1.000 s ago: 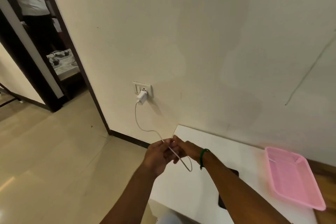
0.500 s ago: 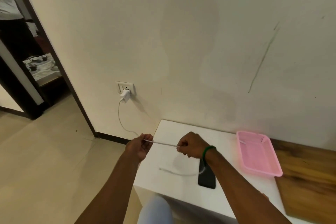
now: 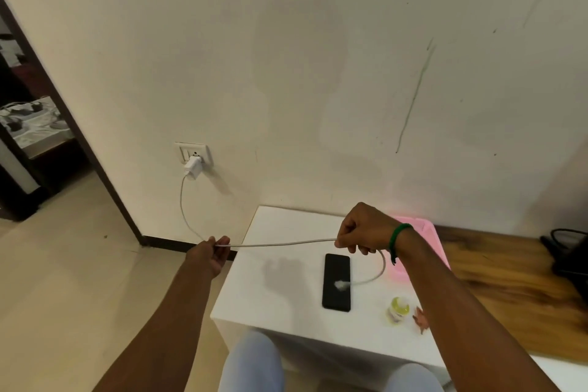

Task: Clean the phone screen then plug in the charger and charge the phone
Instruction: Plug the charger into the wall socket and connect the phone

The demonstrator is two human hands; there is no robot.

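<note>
A: Cream wall, a doorway at far left, and a white desk (image 3: 254, 289) pushed against the wall. The charger (image 3: 192, 168) sits in the socket (image 3: 193, 153), so plugging in looks done.

B: And the cable (image 3: 280, 244) is strung between both hands. The left hand (image 3: 208, 256) pinches it off the desk's left edge, fingers (image 3: 222, 243) narrow around it. The right hand (image 3: 366, 229) is fisted on it above the desk, near the phone's far end.

A: The phone (image 3: 336, 282) lies flat, screen up, mid-desk. From the right fist the cable loops down and the plug end (image 3: 341, 285) hangs blurred over the screen, whether touching I can't tell.

B: I'd say we're at the last step, getting the plug into the phone. Next move calls for taking the plug end itself, finding the port, which isn't visible, and steadying the phone.

A: Containers? A pink tray (image 3: 426, 232) sits behind the right wrist, mostly hidden; contents can't be seen. A small yellowish bottle (image 3: 397, 310) stands near right of the phone; what's inside it I can't tell.
</note>
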